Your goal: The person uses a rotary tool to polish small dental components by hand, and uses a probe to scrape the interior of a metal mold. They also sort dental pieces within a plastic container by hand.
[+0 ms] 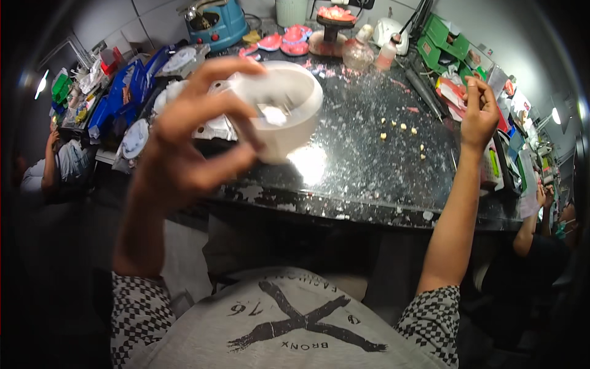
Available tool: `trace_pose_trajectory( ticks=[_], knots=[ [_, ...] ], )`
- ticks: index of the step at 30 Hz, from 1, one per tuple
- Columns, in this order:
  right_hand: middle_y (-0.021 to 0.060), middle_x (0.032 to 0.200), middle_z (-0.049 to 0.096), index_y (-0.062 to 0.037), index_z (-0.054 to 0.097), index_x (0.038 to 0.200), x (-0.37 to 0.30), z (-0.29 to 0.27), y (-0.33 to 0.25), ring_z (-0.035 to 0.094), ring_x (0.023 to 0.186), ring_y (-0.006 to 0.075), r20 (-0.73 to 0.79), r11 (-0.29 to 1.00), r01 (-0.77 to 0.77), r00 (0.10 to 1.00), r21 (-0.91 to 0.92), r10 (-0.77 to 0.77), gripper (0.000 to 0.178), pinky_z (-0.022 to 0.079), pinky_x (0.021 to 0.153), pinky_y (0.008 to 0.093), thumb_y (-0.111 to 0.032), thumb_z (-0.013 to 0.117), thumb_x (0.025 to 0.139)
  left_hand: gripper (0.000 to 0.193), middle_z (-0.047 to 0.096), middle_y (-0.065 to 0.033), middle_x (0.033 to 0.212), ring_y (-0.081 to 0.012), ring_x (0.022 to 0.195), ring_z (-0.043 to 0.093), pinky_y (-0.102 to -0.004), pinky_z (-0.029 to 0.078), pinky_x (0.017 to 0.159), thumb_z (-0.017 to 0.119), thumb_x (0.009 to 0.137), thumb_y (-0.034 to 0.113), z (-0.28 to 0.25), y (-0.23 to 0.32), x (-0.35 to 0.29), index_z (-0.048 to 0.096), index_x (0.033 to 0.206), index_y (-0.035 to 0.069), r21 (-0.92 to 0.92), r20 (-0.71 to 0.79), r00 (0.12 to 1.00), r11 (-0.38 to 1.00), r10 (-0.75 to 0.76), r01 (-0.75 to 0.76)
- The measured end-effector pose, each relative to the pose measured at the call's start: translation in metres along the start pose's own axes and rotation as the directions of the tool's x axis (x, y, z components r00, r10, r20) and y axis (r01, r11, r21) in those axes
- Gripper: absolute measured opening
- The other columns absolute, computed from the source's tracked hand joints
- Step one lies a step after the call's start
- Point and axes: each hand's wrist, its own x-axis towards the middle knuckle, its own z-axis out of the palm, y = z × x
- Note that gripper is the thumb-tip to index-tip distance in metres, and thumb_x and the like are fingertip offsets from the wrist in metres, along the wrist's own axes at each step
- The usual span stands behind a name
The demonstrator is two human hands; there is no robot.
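Left hand (178, 132) grips round, hollow white bowl (289, 136) above glossy black worktop (362, 166), fingers and thumb curved; right hand (479, 120) raised, fingers half-curled, contents cannot be determined

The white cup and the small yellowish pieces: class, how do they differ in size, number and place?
Size: the white cup is far larger than any of the small yellowish pieces.
Number: there is one white cup but several pieces.
Place: the left hand holds the cup up, while the pieces lie scattered on the black table.
Shared: both are pale.
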Motion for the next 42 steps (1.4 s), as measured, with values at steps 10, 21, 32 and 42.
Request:
trace_pose_trajectory(
  ticks=[10,21,32,42],
  knots=[
    [0.0142,0.103,0.065,-0.0008,0.073,0.097,-0.073,0.008,-0.197,0.058,0.102,0.0252,0.679,0.950,0.313,0.692,0.023,-0.244,0.018,0.042,0.095,0.0389,-0.008,0.067,0.081,0.025,0.047,-0.0205,0.139,-0.0420,0.137,0.042,-0.0537,0.036,0.111,0.079,0.061,0.000,0.090,0.012,-0.062,0.064,0.081,0.006,-0.330,-0.050,0.994,0.941,-0.101,0.079],
    [0.0135,0.131,0.061,-0.0077,0.079,0.094,-0.077,0.047,-0.192,0.036,0.136,0.0329,0.878,0.966,0.259,0.461,0.004,-0.127,0.039,0.023,0.115,0.0457,-0.033,0.050,0.096,0.125,0.050,-0.0212,0.137,-0.0271,0.125,0.056,-0.0383,0.046,0.108,0.097,0.056,0.013,0.119,0.014,-0.056,0.016,0.151,0.002,-0.593,-0.004,0.894,0.721,-0.447,0.358],
    [0.0116,0.132,0.061,-0.0108,0.077,0.089,-0.079,0.061,-0.192,0.040,0.137,0.0363,0.913,0.965,0.263,0.392,0.008,-0.114,0.012,0.031,0.111,0.0476,-0.012,0.072,0.078,0.108,0.049,-0.0192,0.142,-0.0267,0.131,0.051,-0.0384,0.043,0.111,0.095,0.056,0.008,0.113,0.012,-0.057,0.034,0.145,0.001,-0.693,0.100,0.918,0.635,-0.384,0.341],
    [0.0110,0.140,0.057,-0.0173,0.079,0.088,-0.080,0.064,-0.219,0.035,0.142,0.0381,0.954,0.938,0.347,0.275,0.019,-0.121,0.032,0.024,0.116,0.0563,-0.010,0.072,0.058,0.102,0.050,-0.0185,0.141,-0.0275,0.129,0.053,-0.0399,0.043,0.110,0.094,0.057,0.009,0.107,0.012,-0.060,0.039,0.142,0.001,-0.683,0.136,0.919,0.637,-0.369,0.357]
  ],
)
